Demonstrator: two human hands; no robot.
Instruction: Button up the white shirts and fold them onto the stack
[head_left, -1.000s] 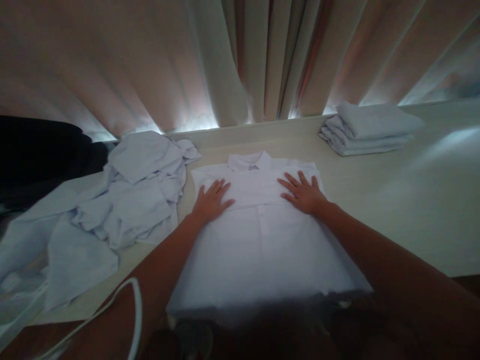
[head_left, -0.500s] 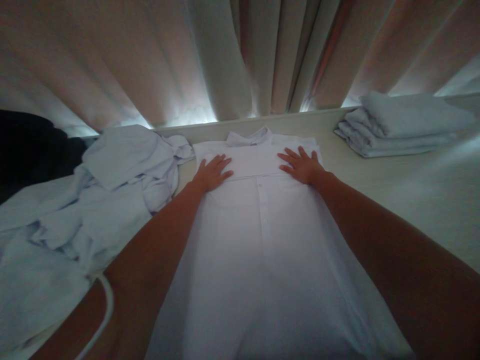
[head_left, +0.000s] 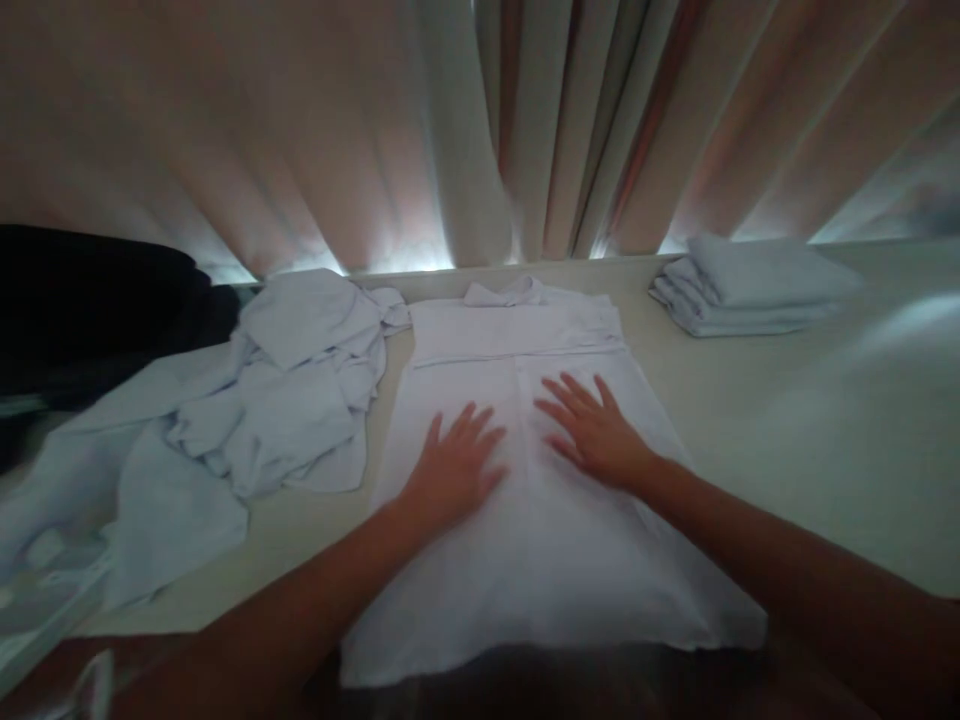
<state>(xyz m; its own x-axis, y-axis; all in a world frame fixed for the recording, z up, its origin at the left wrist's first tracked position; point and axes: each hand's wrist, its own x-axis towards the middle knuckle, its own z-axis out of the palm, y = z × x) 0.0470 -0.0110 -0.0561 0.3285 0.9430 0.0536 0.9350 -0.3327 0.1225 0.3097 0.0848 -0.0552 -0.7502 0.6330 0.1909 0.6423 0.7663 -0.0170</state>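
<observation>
A white button-up shirt (head_left: pixel 517 560) lies spread before me, its collar (head_left: pixel 504 292) at the far end. Across its upper part runs a flat folded band of the same cloth, just below the collar. My left hand (head_left: pixel 457 465) is over the left half of the shirt body, fingers spread. Over the right half is my right hand (head_left: pixel 592 430), slightly farther away, also with spread fingers. Both hands are a little blurred, palms down, and neither grips anything. Whether they press on the cloth or hover just above it, I cannot tell. The shirt's hem reaches the near edge of the table.
A crumpled heap of white garments (head_left: pixel 292 400) lies to the left, beside a black cloth-like mass (head_left: pixel 97 300). Folded white garments (head_left: pixel 757 285) are stacked at the back right of the pale table (head_left: pixel 787 430). Pleated curtains (head_left: pixel 337 130) hang behind the table.
Both hands have moved from the folded band near the collar down toward me, onto the shirt body, and closer together. The view has shifted, bringing the hem into sight.
</observation>
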